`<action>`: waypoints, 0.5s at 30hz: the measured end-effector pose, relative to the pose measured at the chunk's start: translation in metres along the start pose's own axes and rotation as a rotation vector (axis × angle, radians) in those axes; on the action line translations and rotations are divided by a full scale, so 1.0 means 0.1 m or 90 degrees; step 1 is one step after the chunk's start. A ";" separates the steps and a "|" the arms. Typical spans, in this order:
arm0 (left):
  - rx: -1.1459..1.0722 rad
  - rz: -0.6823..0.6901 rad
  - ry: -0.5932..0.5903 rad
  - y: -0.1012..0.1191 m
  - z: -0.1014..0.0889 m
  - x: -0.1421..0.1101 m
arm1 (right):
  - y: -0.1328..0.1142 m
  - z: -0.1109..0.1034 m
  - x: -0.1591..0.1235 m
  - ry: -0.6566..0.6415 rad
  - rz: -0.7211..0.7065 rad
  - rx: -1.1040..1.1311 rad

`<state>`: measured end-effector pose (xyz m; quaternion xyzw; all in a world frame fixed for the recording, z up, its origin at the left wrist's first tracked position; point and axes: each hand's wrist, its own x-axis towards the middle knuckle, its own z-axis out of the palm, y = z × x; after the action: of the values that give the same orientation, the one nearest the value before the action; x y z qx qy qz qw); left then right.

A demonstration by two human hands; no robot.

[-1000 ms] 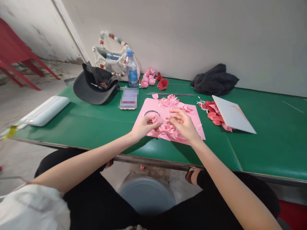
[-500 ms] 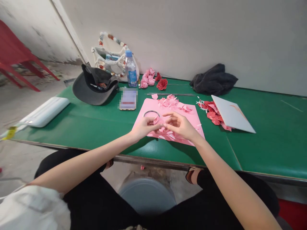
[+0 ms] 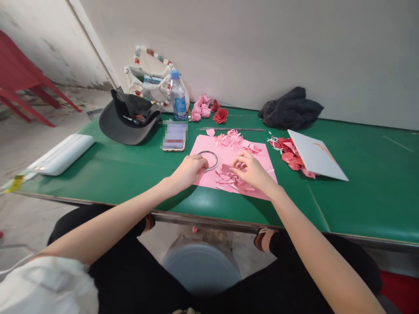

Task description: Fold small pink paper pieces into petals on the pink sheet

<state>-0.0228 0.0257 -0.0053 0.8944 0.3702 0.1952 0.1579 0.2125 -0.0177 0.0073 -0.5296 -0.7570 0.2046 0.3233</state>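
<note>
- Pink paper sheet lies under and between the two hands, flat on the green worktop.
- The left hand has its fingers curled at the near-left side of a thin dark ring; whether they grip it cannot be told.
- The right hand pinches a small pink paper piece between thumb and fingers, just right of the ring.
- Below the right hand's fingertips, a heap of loose pink petals spreads over the near part of the sheet.
- A second petal heap sits beyond the right hand, near the sheet's far edge.
- Past that heap, thin wires lie along the worktop.
- Beyond the left hand are a phone, a clear bottle with a blue cap, pink paper flowers and an open red paper flower.
- Farther out to the left hand's left rest a dark hat and a white case.
- To the right hand's right, red paper pieces lie partly under a tilted white board.
- Beyond those, well apart from the right hand, is a bunched dark cloth.
</note>
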 end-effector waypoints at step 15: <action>-0.440 -0.077 0.072 0.23 -0.12 0.04 | -0.06 0.04 -0.04 0.053 0.029 -0.007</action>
<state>-0.0118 0.0145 0.0156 0.7524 0.3430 0.3482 0.4417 0.2069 -0.0230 0.0073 -0.5567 -0.7319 0.1855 0.3465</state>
